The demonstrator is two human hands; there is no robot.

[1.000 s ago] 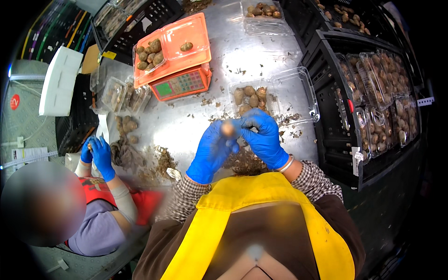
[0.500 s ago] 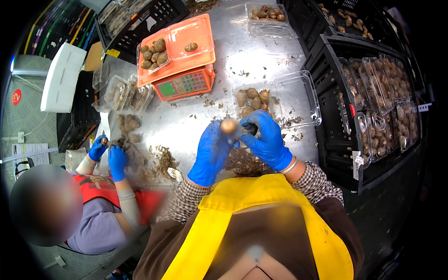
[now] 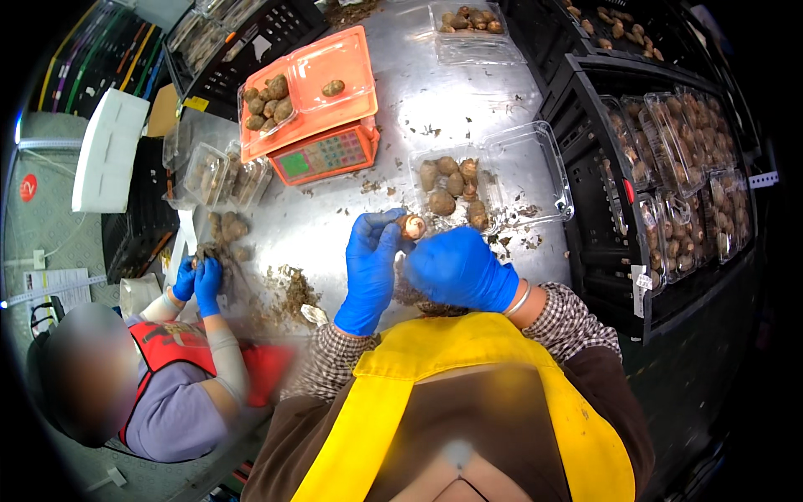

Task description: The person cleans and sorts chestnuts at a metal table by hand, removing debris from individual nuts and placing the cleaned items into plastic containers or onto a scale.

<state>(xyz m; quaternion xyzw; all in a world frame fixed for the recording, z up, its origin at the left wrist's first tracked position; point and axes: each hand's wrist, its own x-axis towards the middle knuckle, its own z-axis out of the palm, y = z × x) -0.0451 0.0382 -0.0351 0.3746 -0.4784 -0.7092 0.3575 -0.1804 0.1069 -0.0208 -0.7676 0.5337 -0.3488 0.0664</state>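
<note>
Both my hands wear blue gloves. My left hand [image 3: 368, 269] pinches a small taro [image 3: 411, 226] between thumb and fingers, its pale pinkish end showing. Close beside it my right hand [image 3: 462, 272] is curled closed, its fingers somewhat blurred; whatever they hold is hidden. Just beyond my hands lies an open clear plastic clamshell box [image 3: 532, 134], its lid folded back to the right. Several brown taros [image 3: 442, 201] sit in its left half. Loose peelings and dirt lie under and around my hands.
An orange scale [image 3: 339, 125] at the back left bears another clamshell of taros [image 3: 266, 107]. Black crates [image 3: 598, 201] with packed boxes stand at the right. At the left, a co-worker's gloved hands [image 3: 203, 280] work near a taro heap [image 3: 227, 226]. Peelings [image 3: 293, 293] lie between us.
My right hand has turned over, back upward, and come down toward me; the dark thing seen at its fingers is now hidden. The taro in my left hand has tilted slightly.
</note>
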